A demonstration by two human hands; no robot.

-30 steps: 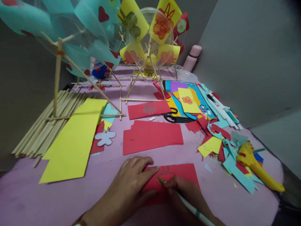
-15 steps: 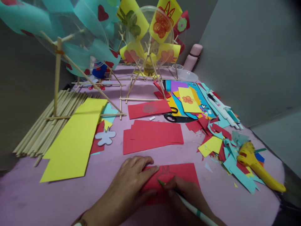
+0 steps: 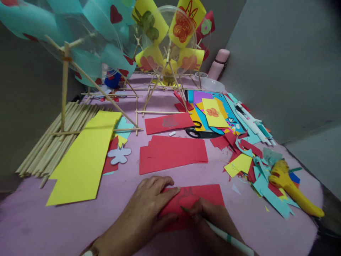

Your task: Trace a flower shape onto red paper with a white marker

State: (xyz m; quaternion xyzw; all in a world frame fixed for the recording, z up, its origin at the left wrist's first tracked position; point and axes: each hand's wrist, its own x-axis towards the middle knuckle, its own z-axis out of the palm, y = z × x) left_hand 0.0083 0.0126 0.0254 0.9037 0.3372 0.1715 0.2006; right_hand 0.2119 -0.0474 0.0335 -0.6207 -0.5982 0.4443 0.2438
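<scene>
A red paper strip (image 3: 213, 193) lies at the table's near edge, with a partly drawn dark outline on it. My left hand (image 3: 153, 202) rests flat over the strip's left end, fingers stretched out. In my right hand (image 3: 207, 217) is a white felt-tip pen (image 3: 226, 237) with a green band, its tip touching the red paper just below the outline. Just beyond my hands lies a stack of red strips (image 3: 176, 153), and behind it another red strip (image 3: 170, 123) bears a dark scribbled drawing. A small white cap (image 3: 172, 134) sits between them.
Yellow sheets (image 3: 82, 160) and bamboo sticks (image 3: 45, 142) lie left, beside a flower-shaped cutout (image 3: 119, 154). At right are paper scraps (image 3: 242, 165), a yellow glue gun (image 3: 295, 188), pens (image 3: 253, 124) and black-handled scissors (image 3: 193, 132). Stick-framed paper wheels (image 3: 169, 53) stand behind.
The pen tip has moved slightly down and right on the red strip, lengthening the drawn line. My left hand stays in place.
</scene>
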